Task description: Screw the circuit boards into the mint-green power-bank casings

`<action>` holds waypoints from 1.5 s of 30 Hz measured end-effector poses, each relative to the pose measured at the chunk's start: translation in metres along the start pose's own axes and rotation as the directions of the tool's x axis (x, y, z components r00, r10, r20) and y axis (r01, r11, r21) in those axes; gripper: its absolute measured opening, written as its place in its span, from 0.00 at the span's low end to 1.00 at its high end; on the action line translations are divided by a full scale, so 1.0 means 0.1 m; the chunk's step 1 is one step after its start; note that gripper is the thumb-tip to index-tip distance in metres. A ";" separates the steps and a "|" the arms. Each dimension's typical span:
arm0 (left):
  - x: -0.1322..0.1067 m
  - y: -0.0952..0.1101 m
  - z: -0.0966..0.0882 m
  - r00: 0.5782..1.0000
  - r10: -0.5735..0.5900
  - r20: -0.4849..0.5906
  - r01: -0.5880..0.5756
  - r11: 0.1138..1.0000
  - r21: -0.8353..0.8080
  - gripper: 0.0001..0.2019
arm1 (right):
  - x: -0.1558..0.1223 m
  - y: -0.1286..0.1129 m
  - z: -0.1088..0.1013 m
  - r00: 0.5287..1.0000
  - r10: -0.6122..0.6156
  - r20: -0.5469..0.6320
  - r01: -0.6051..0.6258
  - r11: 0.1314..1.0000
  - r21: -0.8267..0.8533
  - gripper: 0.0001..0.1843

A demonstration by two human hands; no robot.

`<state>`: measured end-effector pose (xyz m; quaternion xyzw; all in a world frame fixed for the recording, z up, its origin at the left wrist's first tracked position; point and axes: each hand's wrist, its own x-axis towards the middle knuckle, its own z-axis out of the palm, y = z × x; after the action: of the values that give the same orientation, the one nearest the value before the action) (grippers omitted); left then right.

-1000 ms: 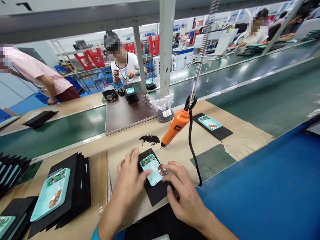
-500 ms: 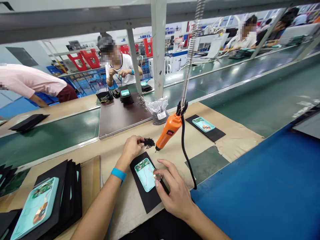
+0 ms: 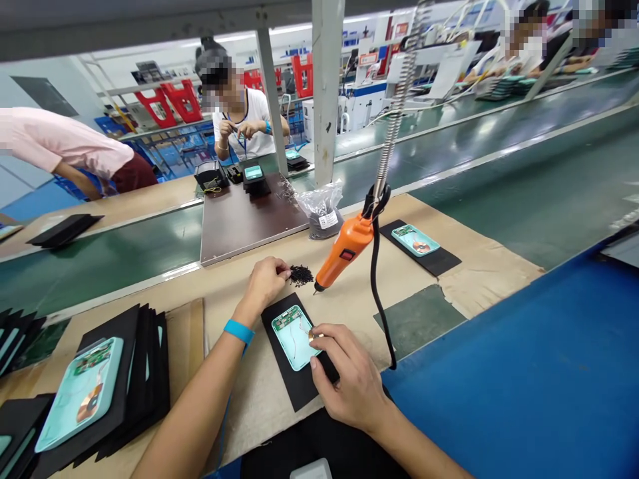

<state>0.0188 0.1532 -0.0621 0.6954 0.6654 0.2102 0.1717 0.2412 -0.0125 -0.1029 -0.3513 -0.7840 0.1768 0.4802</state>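
On the left of the tan paper-covered bench [image 3: 259, 412], a stack of black foam pads [image 3: 134, 379] carries a finished-looking mint-green housing [image 3: 80, 392]. The left hand [image 3: 262, 287], wearing a blue wristband [image 3: 238, 330], is closed to a pinch at the edge of a pile of black screws [image 3: 301, 275]. Just below, a mint-green housing with a circuit board [image 3: 294, 339] lies on a black foam pad [image 3: 294, 376]. The right hand [image 3: 349, 376] curls over its right edge, gripping a small copper coil [image 3: 312, 336]. An orange electric screwdriver [image 3: 344, 253] hangs beside them, its tip just above the bench. Bare bench lies further right.
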 end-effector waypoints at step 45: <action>-0.99 -0.10 -0.20 0.951 -0.092 0.295 0.309 0.225 -0.924 0.26 | 2.06 -0.12 0.24 0.882 0.454 -0.129 -0.003 0.278 0.961 0.20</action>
<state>-0.0030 0.0546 -0.0570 0.3690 0.4638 0.4849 0.6431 0.1554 0.1293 0.0225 -0.1422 -0.3604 0.5966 0.7028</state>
